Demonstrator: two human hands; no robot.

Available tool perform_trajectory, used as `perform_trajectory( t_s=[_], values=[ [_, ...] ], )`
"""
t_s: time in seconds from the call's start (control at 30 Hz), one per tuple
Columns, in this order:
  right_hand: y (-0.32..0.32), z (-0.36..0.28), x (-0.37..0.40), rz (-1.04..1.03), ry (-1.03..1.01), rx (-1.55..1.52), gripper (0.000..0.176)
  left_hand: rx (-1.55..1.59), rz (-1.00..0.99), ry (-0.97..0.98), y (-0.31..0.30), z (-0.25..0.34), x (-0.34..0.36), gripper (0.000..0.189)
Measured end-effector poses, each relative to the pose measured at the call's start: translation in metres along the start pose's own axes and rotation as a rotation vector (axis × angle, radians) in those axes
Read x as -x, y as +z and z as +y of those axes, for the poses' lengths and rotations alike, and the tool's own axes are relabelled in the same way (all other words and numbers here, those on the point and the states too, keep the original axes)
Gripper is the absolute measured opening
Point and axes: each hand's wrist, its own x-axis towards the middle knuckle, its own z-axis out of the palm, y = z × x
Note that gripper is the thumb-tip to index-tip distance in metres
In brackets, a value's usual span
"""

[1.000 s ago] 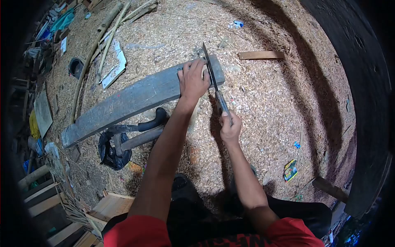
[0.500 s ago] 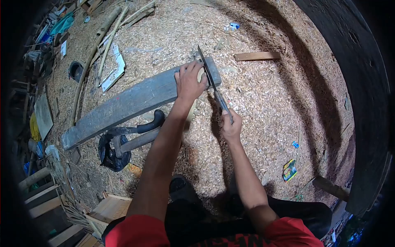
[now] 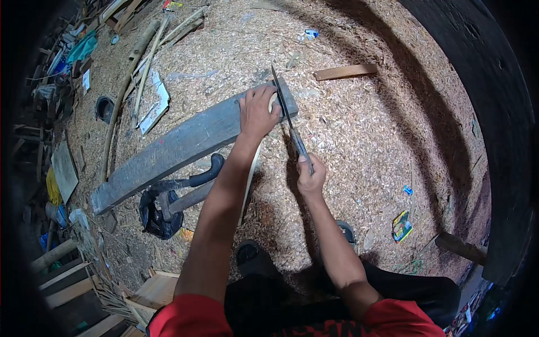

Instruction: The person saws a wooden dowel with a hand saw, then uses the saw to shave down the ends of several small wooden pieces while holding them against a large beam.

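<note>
A long grey wooden beam (image 3: 174,142) lies slantwise on the shavings. Near its right end my left hand (image 3: 259,112) presses down, its fingers closed against a small pale piece of wood (image 3: 272,103) on top of the beam. My right hand (image 3: 311,177) is wrapped round the handle of a handsaw (image 3: 285,105). The saw's dark blade crosses the beam's right end, just right of my left hand, with its tip beyond the far edge.
Below the beam lie a black curved-handled tool (image 3: 208,171), a hammer (image 3: 191,200) and a black bag (image 3: 157,219). A short brown board (image 3: 346,72) rests at the upper right. Long sticks (image 3: 147,73) lie at the upper left.
The right hand and saw handle have moved slightly down and toward me along the cut. The view has shifted a little. The left hand keeps its place on the beam.
</note>
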Motion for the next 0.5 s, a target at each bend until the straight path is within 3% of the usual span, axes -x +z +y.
perform_trajectory(
  t_s=[0.5],
  values=[
    [-0.009,0.004,-0.004,-0.079,0.013,-0.078,0.033,0.066,0.05,-0.007,0.004,-0.006,0.0,0.028]
  ],
)
